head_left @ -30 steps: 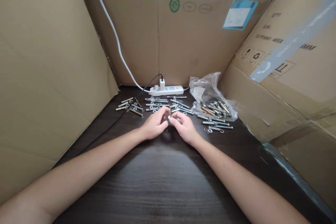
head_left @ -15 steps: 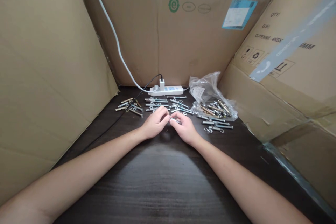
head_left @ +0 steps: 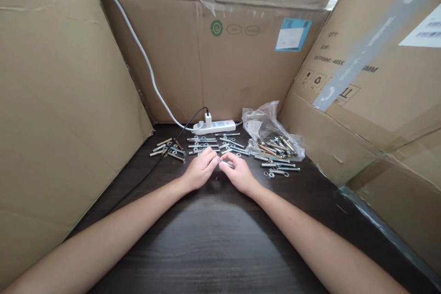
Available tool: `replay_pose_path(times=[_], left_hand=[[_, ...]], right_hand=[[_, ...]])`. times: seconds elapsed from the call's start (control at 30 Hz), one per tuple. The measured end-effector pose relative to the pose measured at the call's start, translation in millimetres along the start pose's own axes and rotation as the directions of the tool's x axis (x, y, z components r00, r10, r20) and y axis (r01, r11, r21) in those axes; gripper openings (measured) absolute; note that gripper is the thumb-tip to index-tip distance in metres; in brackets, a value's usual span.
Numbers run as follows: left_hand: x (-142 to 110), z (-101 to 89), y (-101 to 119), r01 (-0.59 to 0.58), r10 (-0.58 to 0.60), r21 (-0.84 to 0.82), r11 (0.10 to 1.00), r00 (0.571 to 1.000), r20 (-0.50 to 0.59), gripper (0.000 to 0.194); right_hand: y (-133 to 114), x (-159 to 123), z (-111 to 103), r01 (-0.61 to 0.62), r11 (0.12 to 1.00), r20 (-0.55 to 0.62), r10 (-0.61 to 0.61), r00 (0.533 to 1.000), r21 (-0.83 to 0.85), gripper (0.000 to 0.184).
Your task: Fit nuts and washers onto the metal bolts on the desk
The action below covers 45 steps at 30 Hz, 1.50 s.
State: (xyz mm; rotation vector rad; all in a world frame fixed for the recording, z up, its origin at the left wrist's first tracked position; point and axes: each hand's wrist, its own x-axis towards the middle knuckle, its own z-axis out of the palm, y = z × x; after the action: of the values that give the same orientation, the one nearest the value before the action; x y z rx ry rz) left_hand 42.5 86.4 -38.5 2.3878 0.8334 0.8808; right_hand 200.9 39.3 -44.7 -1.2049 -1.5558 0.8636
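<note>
My left hand [head_left: 200, 168] and my right hand [head_left: 241, 176] meet fingertip to fingertip just above the dark table [head_left: 220, 243]. A short silver expansion bolt [head_left: 227, 164] lies in the curled fingers of my right hand, partly covered by them. My left hand is closed in a pinch at the bolt's left end; its fingertips hide what they hold. Right behind the hands, silver bolts [head_left: 203, 146] with washers and nuts lie in rows. Another group of bolts [head_left: 278, 165] with loose washers is to the right.
A clear plastic bag [head_left: 261, 117] with brassy and silver expansion bolts [head_left: 277, 146] sits at the back right. Sleeves and bolts [head_left: 167, 149] lie at the left, crossed by a black cable [head_left: 144, 167]. Behind stands a white power strip [head_left: 214, 127]. Cardboard walls [head_left: 168, 55] enclose three sides.
The camera view has tilted up and turned slightly right, so the scene sits lower and further left. Both hands keep nearly the same pinched pose around the bolt.
</note>
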Motion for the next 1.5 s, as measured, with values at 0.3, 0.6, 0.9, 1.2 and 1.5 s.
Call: replay_pose_path(times=[0.3,0.6,0.9,1.2,1.5], left_hand=[[-1.4,-1.9,4.1,-0.008,0.009,-0.102,0.995,1.000,0.010,0.010],[1.5,-0.2,0.2,0.029,-0.029,0.013,0.999,1.000,-0.007,0.033],[-3.8,-3.6,5.0,-0.018,0.017,-0.005,1.000,0.995,-0.097,0.022],[1.1,-3.7,3.0,-0.003,0.006,0.067,0.998,0.999,-0.053,0.030],[-1.9,-2.3,3.2,-0.005,0.005,0.003,1.000,0.999,-0.041,0.015]], right_hand=[[-0.5,0.2,-0.4,-0.008,1.000,0.008,0.008,1.000,0.029,0.013],[0.1,-0.2,-0.1,-0.009,0.999,0.002,0.009,1.000,0.036,0.012],[-2.1,-1.3,-1.1,-0.023,0.999,0.007,0.023,1.000,0.031,0.014],[-2.2,-2.6,-1.4,-0.012,1.000,0.001,0.012,1.000,-0.015,0.013],[-3.9,-2.4,-0.7,-0.008,1.000,0.013,0.008,1.000,-0.009,0.013]])
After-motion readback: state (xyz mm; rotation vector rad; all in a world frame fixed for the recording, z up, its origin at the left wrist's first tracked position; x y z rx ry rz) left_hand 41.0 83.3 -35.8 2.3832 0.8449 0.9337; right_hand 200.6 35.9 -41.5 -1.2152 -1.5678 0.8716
